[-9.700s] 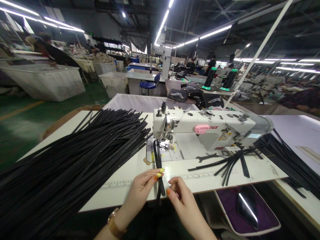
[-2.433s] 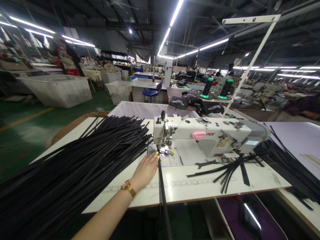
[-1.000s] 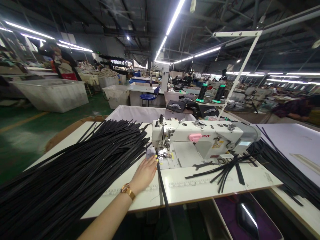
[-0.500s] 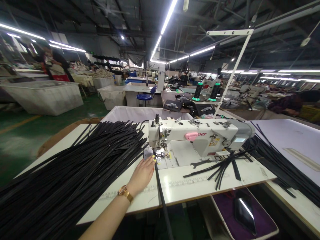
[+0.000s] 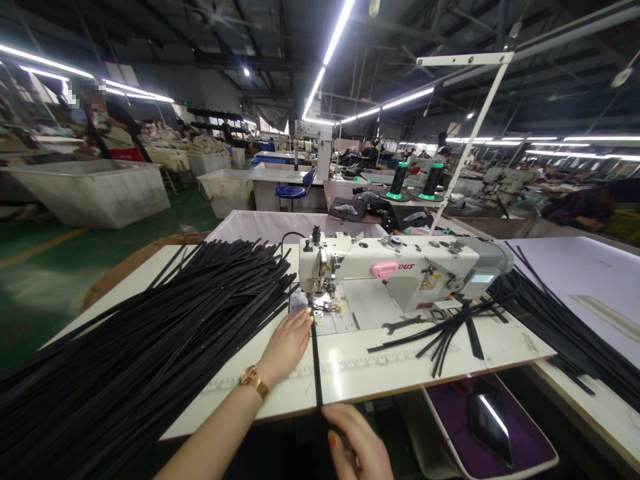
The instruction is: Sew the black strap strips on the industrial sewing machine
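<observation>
A narrow black fabric strip (image 5: 317,367) runs from the table's front edge up to the presser foot of a white sewing machine (image 5: 345,257). My left hand (image 5: 287,343), with a gold watch on its wrist, lies flat on the table, its fingers stretched out and their tips against the strip just before the foot. At the front edge my right hand (image 5: 357,440) has curled fingers around the lower part of the strip. Part of its grip and the strip's lower end are hidden. Left of my left hand lies a large pile of black strips (image 5: 200,320).
A wrench (image 5: 403,325) and several loose strips (image 5: 445,333) lie right of the needle area. Two thread cones (image 5: 397,181) stand behind the machine. A phone (image 5: 487,427) rests on a purple-lined tray below the table. A person (image 5: 113,127) stands at the far left.
My right hand has come into view from below and now holds the strip at the table edge. The strip is straighter there. My left hand has barely moved.
</observation>
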